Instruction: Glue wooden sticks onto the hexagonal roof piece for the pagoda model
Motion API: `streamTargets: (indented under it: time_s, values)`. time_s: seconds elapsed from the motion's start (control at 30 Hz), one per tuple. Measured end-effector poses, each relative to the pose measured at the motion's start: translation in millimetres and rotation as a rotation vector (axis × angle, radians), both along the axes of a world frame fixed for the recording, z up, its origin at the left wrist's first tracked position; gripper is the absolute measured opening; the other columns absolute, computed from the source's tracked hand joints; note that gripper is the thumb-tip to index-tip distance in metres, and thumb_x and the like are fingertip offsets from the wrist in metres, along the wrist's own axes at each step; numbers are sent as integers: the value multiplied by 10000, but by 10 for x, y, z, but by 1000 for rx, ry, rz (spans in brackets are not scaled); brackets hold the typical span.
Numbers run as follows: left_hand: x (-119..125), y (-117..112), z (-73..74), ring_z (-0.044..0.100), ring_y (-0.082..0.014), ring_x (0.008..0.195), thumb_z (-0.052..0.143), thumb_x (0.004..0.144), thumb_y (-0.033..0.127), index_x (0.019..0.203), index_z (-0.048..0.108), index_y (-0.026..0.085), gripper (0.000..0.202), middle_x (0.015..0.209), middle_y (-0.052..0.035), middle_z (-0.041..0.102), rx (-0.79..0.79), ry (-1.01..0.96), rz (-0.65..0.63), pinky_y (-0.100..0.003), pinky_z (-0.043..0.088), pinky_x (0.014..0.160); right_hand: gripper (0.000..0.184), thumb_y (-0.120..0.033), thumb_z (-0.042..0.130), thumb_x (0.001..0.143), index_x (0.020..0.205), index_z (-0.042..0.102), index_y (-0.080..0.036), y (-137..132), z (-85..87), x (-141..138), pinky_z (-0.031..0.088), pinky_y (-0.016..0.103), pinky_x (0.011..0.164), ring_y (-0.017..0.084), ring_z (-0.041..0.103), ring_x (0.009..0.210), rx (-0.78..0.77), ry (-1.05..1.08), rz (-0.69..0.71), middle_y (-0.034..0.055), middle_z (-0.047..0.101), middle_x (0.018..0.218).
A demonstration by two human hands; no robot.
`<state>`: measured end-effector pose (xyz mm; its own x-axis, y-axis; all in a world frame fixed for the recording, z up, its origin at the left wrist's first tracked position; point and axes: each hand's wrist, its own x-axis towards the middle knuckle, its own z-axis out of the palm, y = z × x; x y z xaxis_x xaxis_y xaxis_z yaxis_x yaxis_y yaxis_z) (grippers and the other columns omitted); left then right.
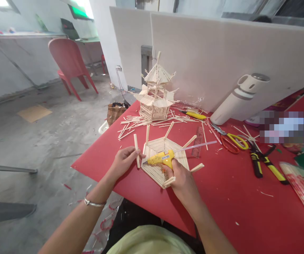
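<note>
My right hand is wrapped round a yellow hot glue gun, with a clear glue stick poking out of its back. The nozzle points left, close to the edge of a six-sided roof built from thin wooden sticks. Paired sticks jut out from several of its corners. Between the fingers of my left hand is an upright wooden stick piece, held beside the roof's left corner. Whether it touches the roof is hard to tell. Behind stands a pagoda model of the same sticks.
Loose sticks lie around the pagoda on the red table. To the right are a ruler, a yellow cutter, scissors, pliers, a white flask and a bag of sticks. White boards stand behind.
</note>
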<state>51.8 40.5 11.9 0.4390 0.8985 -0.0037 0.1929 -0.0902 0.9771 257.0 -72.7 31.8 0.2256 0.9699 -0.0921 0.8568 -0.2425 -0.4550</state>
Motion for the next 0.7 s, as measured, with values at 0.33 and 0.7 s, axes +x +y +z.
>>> streamTargets:
  time_s: [0.33,0.7]
  values:
    - [38,-21,38,619,-156,528,561,887,482,730,665,160,373,582,-31,692,-48,-13,22,-278,495,584,242,-405,392,1007,886,495,-223,-12,53,6,345,274,613,212,640,773,-17,13,30,54,663,825]
    - [39,-32,45,616,-150,545,541,888,455,716,641,163,353,599,-24,687,-29,4,32,-264,489,585,243,-403,409,997,904,527,-212,-9,14,-3,317,278,590,217,638,797,-31,-18,12,65,684,870]
